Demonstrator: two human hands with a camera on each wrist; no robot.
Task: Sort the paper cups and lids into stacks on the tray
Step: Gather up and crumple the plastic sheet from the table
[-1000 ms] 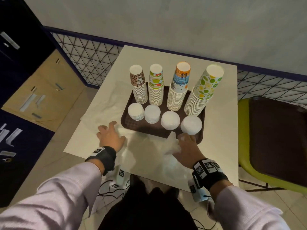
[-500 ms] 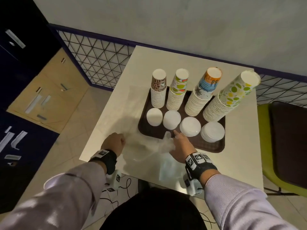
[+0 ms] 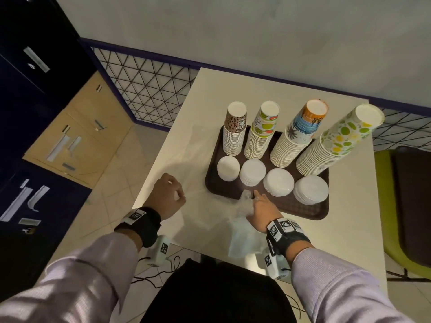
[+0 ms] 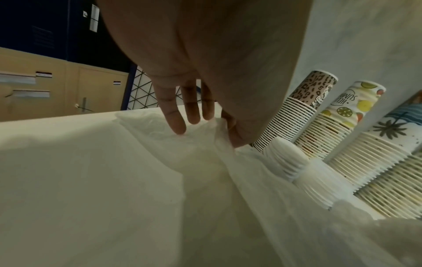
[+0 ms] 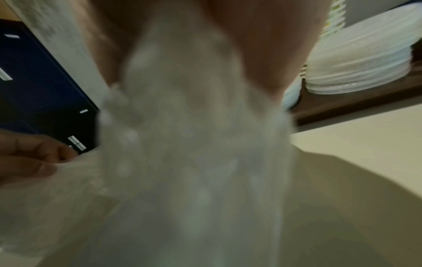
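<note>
left of centre in the head view, the left hand (image 3: 168, 198) pinches an edge of the clear plastic bag (image 3: 242, 227) between thumb and forefinger, other fingers loose, while the right hand (image 3: 260, 212) at centre bunches more of that film in a closed grasp right at the tray (image 3: 310, 210) rim. the cup stacks (image 3: 298, 141) fill the tray's back row upper right, lid stacks (image 3: 278, 182) in front. my worry: film dragging over the rim could snag the near lids, or a knock could topple the leaning far-right cup stack (image 3: 335, 145).
</note>
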